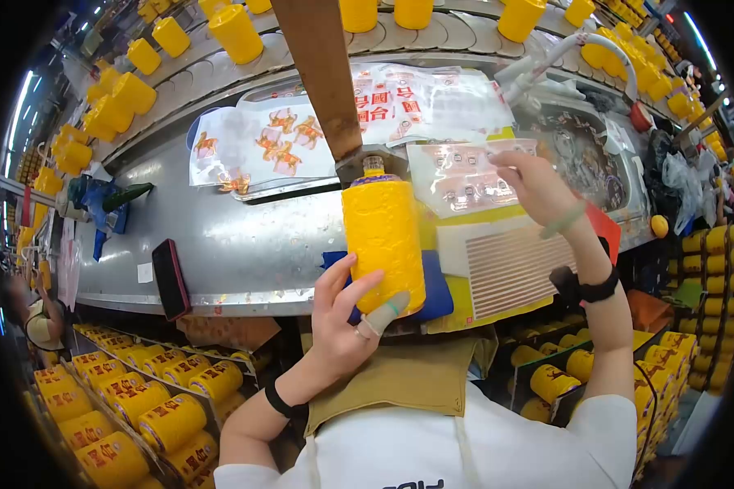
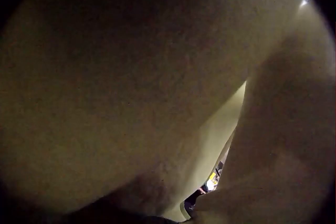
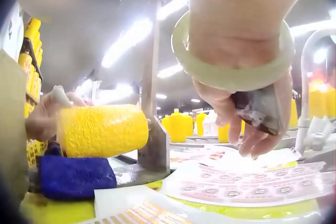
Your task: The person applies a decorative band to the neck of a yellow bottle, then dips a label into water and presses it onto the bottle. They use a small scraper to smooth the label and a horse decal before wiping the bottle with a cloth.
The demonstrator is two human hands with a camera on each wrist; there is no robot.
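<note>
A yellow, rough-coated bottle (image 1: 383, 236) lies on its side, its glass neck pointing at the foot of a wooden post. My left hand (image 1: 347, 326) grips the bottle's base end, with a pale finger cot on the thumb. Beneath the bottle is a blue pad (image 3: 79, 176). My right hand (image 1: 534, 187) hangs above a clear sheet of pink labels (image 1: 465, 175), fingers loosely bent. A dark, glossy patch (image 3: 257, 109) shows among its fingers in the right wrist view; I cannot tell what it is. The left wrist view is nearly all dark, blurred skin.
The wooden post (image 1: 322, 81) rises from the bench ahead. Gold figure stickers (image 1: 285, 138) lie left of it, red-lettered sheets (image 1: 432, 102) behind. A striped sheet (image 1: 518, 265) lies at right. A phone (image 1: 170, 279) sits near the front edge. Boxed yellow bottles (image 1: 171, 424) stand below.
</note>
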